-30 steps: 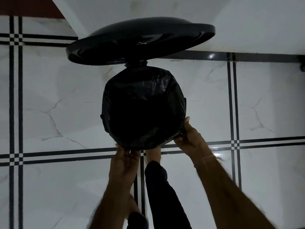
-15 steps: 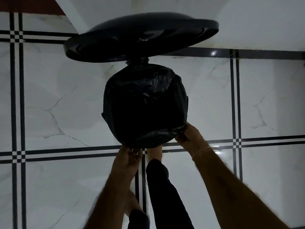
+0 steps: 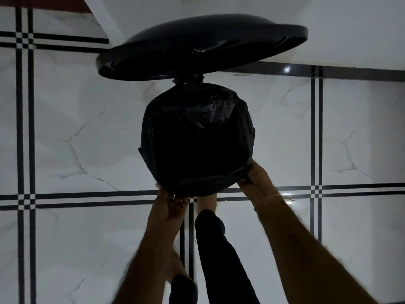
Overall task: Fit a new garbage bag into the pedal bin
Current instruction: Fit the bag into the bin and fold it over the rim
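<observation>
A black pedal bin stands on the tiled floor with its round lid [image 3: 201, 47] raised behind it. A black garbage bag [image 3: 197, 137] is stretched over the bin's mouth and folded down its outside, so the bin's body is hidden. My left hand [image 3: 169, 202] pinches the bag's edge at the near left of the rim. My right hand [image 3: 255, 178] grips a bunched fold of the bag at the near right. A bare foot [image 3: 206, 200] under a dark trouser leg sits at the bin's near base, where the pedal is hidden.
The floor [image 3: 87, 132] is white marble-look tile with black double lines. A white wall [image 3: 350, 29] with a dark skirting strip runs behind the bin. My other foot [image 3: 175, 266] is on the floor near my left forearm.
Both hands have gone from lying along the bag's lower edge to pinching it, and the right hand has pulled a fold taut. The lid has stayed up.
</observation>
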### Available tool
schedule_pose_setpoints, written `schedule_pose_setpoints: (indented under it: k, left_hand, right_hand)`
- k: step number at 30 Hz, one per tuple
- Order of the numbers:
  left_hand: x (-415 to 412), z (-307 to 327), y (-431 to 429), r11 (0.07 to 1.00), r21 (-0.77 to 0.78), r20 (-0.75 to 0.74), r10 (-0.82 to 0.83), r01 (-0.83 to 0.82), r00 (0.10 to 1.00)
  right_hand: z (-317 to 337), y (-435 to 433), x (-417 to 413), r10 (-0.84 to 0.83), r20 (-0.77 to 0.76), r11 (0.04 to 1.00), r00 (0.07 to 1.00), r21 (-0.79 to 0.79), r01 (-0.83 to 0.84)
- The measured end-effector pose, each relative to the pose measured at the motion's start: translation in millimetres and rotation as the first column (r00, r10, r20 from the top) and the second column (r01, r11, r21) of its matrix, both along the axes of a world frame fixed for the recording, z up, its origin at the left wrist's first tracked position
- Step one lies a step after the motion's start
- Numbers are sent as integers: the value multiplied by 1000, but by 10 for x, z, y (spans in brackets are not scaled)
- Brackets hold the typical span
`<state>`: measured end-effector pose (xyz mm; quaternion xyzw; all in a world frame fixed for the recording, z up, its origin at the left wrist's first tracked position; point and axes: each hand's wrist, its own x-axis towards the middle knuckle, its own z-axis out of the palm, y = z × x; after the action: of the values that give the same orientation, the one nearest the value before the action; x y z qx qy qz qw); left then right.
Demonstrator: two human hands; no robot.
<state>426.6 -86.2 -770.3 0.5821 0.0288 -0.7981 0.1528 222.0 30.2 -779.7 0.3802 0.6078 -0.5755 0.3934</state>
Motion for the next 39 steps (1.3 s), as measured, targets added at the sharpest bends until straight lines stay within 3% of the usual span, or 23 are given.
schedule_pose_setpoints:
  k: [3,7,13,17,20,25,28,30,33,37,39]
  left_hand:
    - [-81,5,-44,999,31,59,-30,28,998]
    - [-153,68,-77,1000,20,72,-24,23,997]
    - [-52,157,-92,997,75,78,-29,23,997]
    - [-104,247,-1,992,122,40,35,-40,999]
    - [-199,311,37,988,107,59,109,-115,992]
    - [-229,378,54,990,134,91,35,-47,995]
    - [-228,442,-100,997,77,200,6,-22,980]
    - [-289,503,-318,998,-52,243,-15,28,970]
    - [-420,525,-615,951,-189,359,-164,244,919]
    - [-393,453,-719,916,-196,443,-236,350,865]
    - [-367,397,-794,850,-302,575,-198,431,794]
  right_hand:
    - [178,52,94,-92,33,983,995,-160,96]
    - [324,200,210,-92,93,963,991,-245,112]
    - [402,77,131,-16,70,989,997,-144,26]
    - [419,54,264,1,178,993,984,-120,21]
    - [399,28,392,-101,185,979,977,-155,131]
    - [409,0,507,-151,170,977,974,-126,174]
    - [504,-28,319,-92,104,992,990,-72,100]
    - [551,-89,87,2,27,999,1000,-33,-1]
    - [585,-286,-194,112,-67,993,991,-16,-113]
    - [630,-380,-294,218,-46,976,975,28,-217]
    - [604,-367,-319,333,-199,932,922,217,-290]
